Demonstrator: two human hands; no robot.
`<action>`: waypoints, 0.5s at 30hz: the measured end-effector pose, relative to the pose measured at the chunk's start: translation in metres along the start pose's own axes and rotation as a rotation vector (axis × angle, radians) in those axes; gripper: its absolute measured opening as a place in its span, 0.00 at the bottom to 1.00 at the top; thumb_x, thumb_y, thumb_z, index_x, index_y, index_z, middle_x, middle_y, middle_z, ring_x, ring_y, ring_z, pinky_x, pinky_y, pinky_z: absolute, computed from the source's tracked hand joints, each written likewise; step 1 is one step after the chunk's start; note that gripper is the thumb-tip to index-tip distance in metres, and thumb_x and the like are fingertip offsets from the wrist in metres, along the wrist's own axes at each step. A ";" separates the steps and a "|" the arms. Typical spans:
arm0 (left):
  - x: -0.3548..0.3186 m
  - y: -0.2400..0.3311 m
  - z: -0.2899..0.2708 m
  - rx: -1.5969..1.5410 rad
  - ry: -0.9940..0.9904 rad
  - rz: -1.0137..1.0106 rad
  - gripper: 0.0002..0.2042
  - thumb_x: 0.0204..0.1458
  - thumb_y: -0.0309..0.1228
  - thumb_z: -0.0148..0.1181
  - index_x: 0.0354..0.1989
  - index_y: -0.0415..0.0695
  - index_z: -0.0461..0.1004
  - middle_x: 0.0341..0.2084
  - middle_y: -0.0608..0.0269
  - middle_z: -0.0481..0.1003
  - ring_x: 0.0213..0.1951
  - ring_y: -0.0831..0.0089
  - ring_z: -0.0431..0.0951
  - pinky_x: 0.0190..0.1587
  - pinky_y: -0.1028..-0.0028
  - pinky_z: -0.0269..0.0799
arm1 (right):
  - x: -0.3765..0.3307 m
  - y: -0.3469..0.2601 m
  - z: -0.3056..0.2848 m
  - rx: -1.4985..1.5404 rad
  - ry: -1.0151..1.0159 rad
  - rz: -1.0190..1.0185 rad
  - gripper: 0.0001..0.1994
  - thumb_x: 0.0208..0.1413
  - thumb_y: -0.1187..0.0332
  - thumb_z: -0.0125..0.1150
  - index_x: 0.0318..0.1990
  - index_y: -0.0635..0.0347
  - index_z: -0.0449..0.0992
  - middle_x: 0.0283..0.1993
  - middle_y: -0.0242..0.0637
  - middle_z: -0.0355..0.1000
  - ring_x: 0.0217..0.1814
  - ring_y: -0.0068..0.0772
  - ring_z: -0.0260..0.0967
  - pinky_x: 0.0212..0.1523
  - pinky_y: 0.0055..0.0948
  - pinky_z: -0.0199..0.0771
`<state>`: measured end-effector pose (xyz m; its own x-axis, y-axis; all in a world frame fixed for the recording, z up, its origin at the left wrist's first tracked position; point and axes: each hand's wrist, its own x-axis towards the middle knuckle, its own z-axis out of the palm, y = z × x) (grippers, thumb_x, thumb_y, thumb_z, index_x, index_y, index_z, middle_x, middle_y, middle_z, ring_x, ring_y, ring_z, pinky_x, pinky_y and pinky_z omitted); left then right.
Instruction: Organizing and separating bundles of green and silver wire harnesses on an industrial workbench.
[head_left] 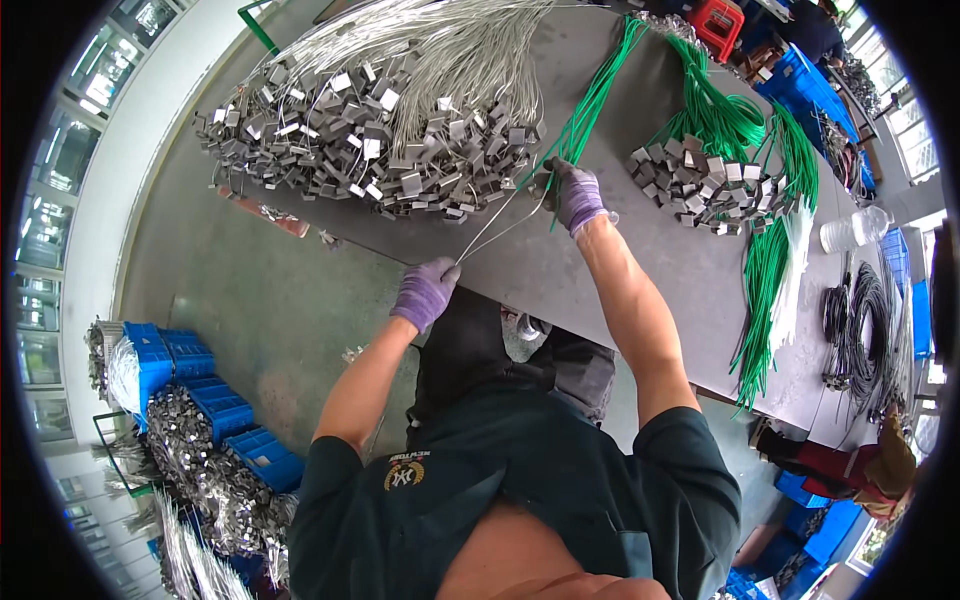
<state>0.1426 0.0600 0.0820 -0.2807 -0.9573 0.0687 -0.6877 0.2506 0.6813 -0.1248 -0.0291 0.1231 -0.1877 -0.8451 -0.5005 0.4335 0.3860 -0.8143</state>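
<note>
Item: left hand (427, 293), purple-gloved, thumb and fingers pressing together, pinching thin silvery wire (487, 228) at the near edge of the table (660, 275). Item: right hand (577, 198), similarly gloved, ahead and to the right of the left hand, curling its fingers inward above the table; whether it is pinching the wire I cannot tell. The wire is stretching between the hands in two diverging lengths. Just beyond the right hand: green strands (597, 100), running away across the table. Left of it: heap of metal blocks (350, 140), trailing silvery wires (470, 60). Right of it: second cluster of blocks (705, 180), lying against a green bundle (712, 110); farther right, a clear bottle (850, 230) is resting. Risks, in my judgement: hard pulling could be kinking the wire; close-lying green strands could be snagging; a slipping glove could be releasing it.
</note>
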 end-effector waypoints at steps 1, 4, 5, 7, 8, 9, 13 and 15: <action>0.003 -0.004 0.006 0.043 0.023 0.024 0.10 0.50 0.37 0.53 0.31 0.43 0.74 0.23 0.48 0.73 0.29 0.49 0.74 0.31 0.61 0.70 | -0.008 0.001 0.006 0.135 0.019 -0.001 0.09 0.55 0.63 0.52 0.38 0.58 0.70 0.26 0.38 0.72 0.17 0.32 0.66 0.16 0.28 0.63; 0.007 -0.007 0.013 0.171 0.082 0.023 0.09 0.49 0.36 0.53 0.29 0.44 0.74 0.22 0.48 0.73 0.27 0.49 0.73 0.30 0.60 0.69 | -0.026 0.011 0.022 0.285 0.041 0.042 0.07 0.52 0.65 0.52 0.33 0.60 0.70 0.23 0.39 0.72 0.16 0.34 0.67 0.14 0.32 0.64; 0.009 -0.006 0.014 0.170 0.079 0.016 0.09 0.49 0.36 0.53 0.29 0.44 0.74 0.22 0.48 0.73 0.27 0.49 0.73 0.30 0.60 0.69 | -0.032 0.011 0.028 0.357 0.069 0.073 0.07 0.52 0.66 0.52 0.33 0.60 0.70 0.20 0.38 0.69 0.14 0.34 0.65 0.12 0.33 0.63; 0.014 -0.001 0.015 0.261 0.097 -0.035 0.09 0.49 0.37 0.53 0.28 0.44 0.74 0.20 0.49 0.72 0.25 0.49 0.73 0.29 0.58 0.69 | -0.032 0.017 0.031 0.341 0.133 -0.005 0.07 0.52 0.66 0.52 0.33 0.61 0.69 0.18 0.38 0.67 0.12 0.33 0.63 0.10 0.33 0.61; 0.017 0.003 0.015 0.263 0.056 -0.058 0.09 0.50 0.36 0.52 0.29 0.43 0.73 0.23 0.46 0.72 0.28 0.49 0.73 0.30 0.59 0.69 | -0.030 0.019 0.031 0.326 0.195 -0.090 0.08 0.52 0.66 0.52 0.33 0.62 0.69 0.17 0.37 0.65 0.11 0.33 0.61 0.09 0.32 0.60; 0.013 0.009 0.016 0.262 0.053 -0.065 0.09 0.50 0.36 0.52 0.29 0.43 0.73 0.23 0.46 0.72 0.28 0.49 0.73 0.30 0.59 0.69 | -0.024 0.021 0.031 0.292 0.265 -0.205 0.08 0.51 0.67 0.50 0.33 0.63 0.68 0.13 0.35 0.60 0.08 0.30 0.57 0.07 0.30 0.56; 0.007 0.029 0.014 -0.078 -0.028 0.075 0.10 0.51 0.32 0.52 0.35 0.39 0.72 0.21 0.53 0.72 0.23 0.61 0.71 0.27 0.67 0.68 | 0.012 0.027 0.021 0.431 0.306 -0.295 0.07 0.53 0.68 0.48 0.34 0.63 0.67 0.12 0.30 0.56 0.07 0.25 0.51 0.07 0.26 0.51; 0.010 0.032 0.018 -0.373 -0.139 0.014 0.11 0.52 0.29 0.53 0.42 0.37 0.71 0.13 0.69 0.65 0.14 0.83 0.61 0.17 0.79 0.59 | 0.031 0.032 0.020 0.428 0.261 -0.469 0.07 0.52 0.68 0.48 0.34 0.61 0.67 0.12 0.27 0.54 0.08 0.22 0.47 0.09 0.23 0.46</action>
<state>0.1057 0.0606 0.0912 -0.3933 -0.9194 -0.0020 -0.3998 0.1691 0.9009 -0.0994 -0.0507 0.0872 -0.6237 -0.7496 -0.2216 0.5547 -0.2247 -0.8011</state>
